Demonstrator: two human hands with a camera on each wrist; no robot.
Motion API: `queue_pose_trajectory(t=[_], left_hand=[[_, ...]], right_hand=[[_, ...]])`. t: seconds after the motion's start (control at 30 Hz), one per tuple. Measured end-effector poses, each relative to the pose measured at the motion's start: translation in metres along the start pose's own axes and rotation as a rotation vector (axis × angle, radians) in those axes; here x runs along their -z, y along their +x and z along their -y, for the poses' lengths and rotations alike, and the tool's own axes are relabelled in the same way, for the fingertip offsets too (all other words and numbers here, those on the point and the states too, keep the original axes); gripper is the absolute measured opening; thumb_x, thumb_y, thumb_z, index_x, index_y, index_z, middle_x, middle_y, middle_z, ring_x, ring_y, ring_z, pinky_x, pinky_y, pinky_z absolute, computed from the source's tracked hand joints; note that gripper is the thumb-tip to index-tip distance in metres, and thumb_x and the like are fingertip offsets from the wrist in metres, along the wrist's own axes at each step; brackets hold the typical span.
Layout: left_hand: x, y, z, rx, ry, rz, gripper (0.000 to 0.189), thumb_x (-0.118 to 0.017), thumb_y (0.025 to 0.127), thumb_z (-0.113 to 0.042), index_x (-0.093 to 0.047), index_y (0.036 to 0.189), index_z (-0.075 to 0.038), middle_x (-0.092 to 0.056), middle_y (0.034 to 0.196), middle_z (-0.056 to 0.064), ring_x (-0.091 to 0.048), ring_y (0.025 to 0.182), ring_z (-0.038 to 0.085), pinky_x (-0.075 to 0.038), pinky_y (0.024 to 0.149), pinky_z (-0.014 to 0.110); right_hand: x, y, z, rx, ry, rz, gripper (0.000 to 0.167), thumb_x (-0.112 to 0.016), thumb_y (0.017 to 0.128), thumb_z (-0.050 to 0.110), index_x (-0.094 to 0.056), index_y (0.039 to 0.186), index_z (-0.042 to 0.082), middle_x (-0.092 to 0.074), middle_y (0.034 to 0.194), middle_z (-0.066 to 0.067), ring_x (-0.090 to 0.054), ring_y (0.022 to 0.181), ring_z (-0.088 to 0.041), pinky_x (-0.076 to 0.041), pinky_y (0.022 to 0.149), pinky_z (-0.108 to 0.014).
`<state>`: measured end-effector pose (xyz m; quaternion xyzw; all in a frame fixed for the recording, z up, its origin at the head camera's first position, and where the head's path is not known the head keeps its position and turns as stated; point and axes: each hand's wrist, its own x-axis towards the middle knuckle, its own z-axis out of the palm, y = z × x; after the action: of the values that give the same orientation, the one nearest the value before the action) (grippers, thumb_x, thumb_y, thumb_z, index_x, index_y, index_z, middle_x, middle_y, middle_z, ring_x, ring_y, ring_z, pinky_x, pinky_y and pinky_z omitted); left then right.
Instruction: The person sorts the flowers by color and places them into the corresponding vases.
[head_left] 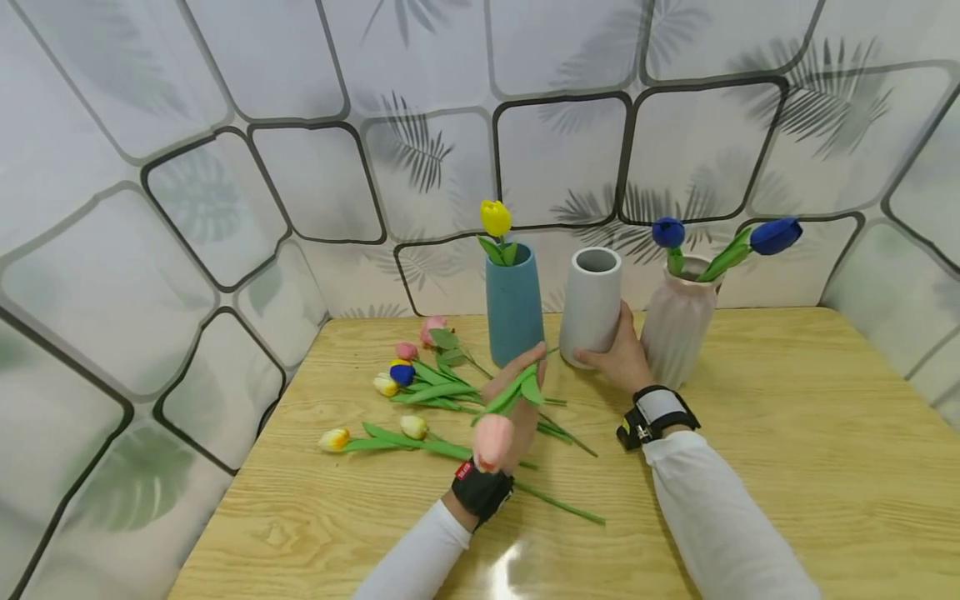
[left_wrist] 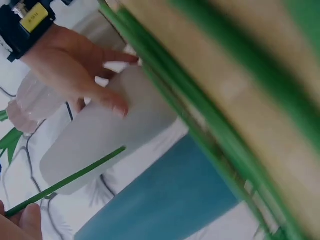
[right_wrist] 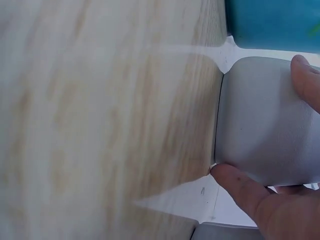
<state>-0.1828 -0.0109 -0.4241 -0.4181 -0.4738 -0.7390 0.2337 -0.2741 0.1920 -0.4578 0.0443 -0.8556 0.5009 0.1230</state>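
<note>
My left hand (head_left: 525,427) pinches the stem of a pink tulip (head_left: 492,442), whose bloom hangs toward me over the wrist. In the left wrist view the bare end of that stem (left_wrist: 85,171) points across the white vase. My right hand (head_left: 624,360) grips the white vase (head_left: 592,304) low on its side, thumb and fingers around it; in the right wrist view a fingertip lies at the vase's bottom edge. The vase's opening faces up and no flower shows in it. To its left stands a blue vase (head_left: 514,308) with a yellow tulip (head_left: 496,218).
A ribbed pinkish vase (head_left: 678,329) holding two blue tulips (head_left: 776,237) stands right of my right hand. Loose flowers lie on the wooden table (head_left: 300,517) at left, among them a white-yellow tulip (head_left: 334,440) and a pink flower (head_left: 432,329). A patterned curtain (head_left: 435,75) hangs behind.
</note>
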Motion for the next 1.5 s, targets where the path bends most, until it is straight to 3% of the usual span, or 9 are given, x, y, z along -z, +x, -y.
queue_pose_trajectory(t=[0.07,0.17,0.37,0.53,0.73,0.93,1.17,1.3,1.5], left_hand=[[0.001,0.005,0.003,-0.108,0.080,0.061,0.033,-0.051,0.101,0.001,-0.060,0.133,0.001,-0.063,0.128,0.021,-0.061,0.119,0.022,-0.048,0.104,0.034],[0.005,0.012,0.010,-0.286,0.464,0.066,0.042,-0.058,0.094,0.011,-0.058,0.135,0.003,-0.064,0.121,0.029,-0.065,0.115,0.028,-0.055,0.092,0.037],[0.000,0.033,0.002,-0.437,0.631,0.102,0.040,-0.057,0.098,0.003,-0.058,0.137,-0.002,-0.065,0.121,0.027,-0.061,0.120,0.033,-0.054,0.095,0.042],[-0.009,0.050,-0.006,-0.522,0.684,0.128,0.035,-0.054,0.100,0.002,-0.059,0.134,0.003,-0.065,0.118,0.028,-0.063,0.116,0.037,-0.053,0.096,0.042],[-0.015,0.063,0.004,-0.442,0.736,0.171,0.027,-0.056,0.100,-0.006,-0.062,0.122,0.009,-0.067,0.118,0.025,-0.065,0.114,0.034,-0.051,0.100,0.035],[-0.017,0.076,0.015,-0.323,0.756,0.223,0.037,-0.068,0.087,0.009,-0.061,0.124,0.008,-0.066,0.118,0.021,-0.064,0.111,0.030,-0.049,0.100,0.028],[-0.015,0.090,0.023,-0.199,0.776,0.326,0.040,-0.062,0.094,0.000,-0.055,0.134,0.005,-0.065,0.117,0.019,-0.060,0.112,0.028,-0.045,0.103,0.028],[-0.016,0.098,0.027,-0.104,0.766,0.319,0.038,-0.056,0.098,-0.002,-0.054,0.135,0.003,-0.063,0.123,0.018,-0.057,0.116,0.028,-0.043,0.105,0.029],[-0.025,0.113,0.031,0.048,0.852,0.260,0.031,-0.053,0.102,-0.010,-0.061,0.132,-0.004,-0.065,0.126,0.011,-0.056,0.116,0.025,-0.045,0.101,0.026]], right_hand=[[0.000,0.000,0.001,0.005,-0.004,-0.002,0.113,-0.084,0.081,0.011,-0.002,0.159,0.009,-0.026,0.155,-0.029,-0.032,0.139,-0.049,-0.028,0.112,-0.064],[0.001,-0.001,0.001,0.011,-0.003,-0.004,0.112,-0.083,0.081,0.010,-0.002,0.158,0.009,-0.027,0.155,-0.029,-0.033,0.139,-0.049,-0.028,0.111,-0.064],[0.002,-0.001,0.000,0.011,0.005,-0.008,0.112,-0.084,0.080,0.009,-0.004,0.158,0.008,-0.028,0.154,-0.029,-0.033,0.139,-0.049,-0.027,0.112,-0.064],[0.003,0.000,-0.002,0.015,-0.007,-0.017,0.111,-0.084,0.079,0.008,-0.005,0.157,0.006,-0.029,0.153,-0.030,-0.033,0.139,-0.049,-0.027,0.112,-0.063],[0.003,0.002,-0.009,0.022,-0.009,-0.016,0.112,-0.084,0.079,0.008,-0.005,0.158,0.006,-0.029,0.153,-0.031,-0.033,0.138,-0.050,-0.028,0.112,-0.063],[0.002,0.002,-0.016,0.058,-0.018,-0.018,0.106,-0.079,0.080,0.004,-0.005,0.156,0.003,-0.030,0.149,-0.035,-0.036,0.133,-0.053,-0.030,0.109,-0.065],[0.001,0.002,-0.016,0.110,0.021,-0.016,0.115,-0.087,0.076,0.008,-0.005,0.157,0.004,-0.030,0.150,-0.032,-0.035,0.135,-0.050,-0.029,0.110,-0.064],[0.001,0.001,-0.012,0.099,0.021,-0.004,0.114,-0.085,0.077,0.008,-0.004,0.157,0.004,-0.027,0.152,-0.031,-0.033,0.137,-0.049,-0.027,0.112,-0.064],[0.000,0.001,-0.006,0.079,0.013,-0.008,0.113,-0.086,0.077,0.009,-0.006,0.156,0.004,-0.028,0.152,-0.031,-0.033,0.137,-0.050,-0.027,0.112,-0.063]])
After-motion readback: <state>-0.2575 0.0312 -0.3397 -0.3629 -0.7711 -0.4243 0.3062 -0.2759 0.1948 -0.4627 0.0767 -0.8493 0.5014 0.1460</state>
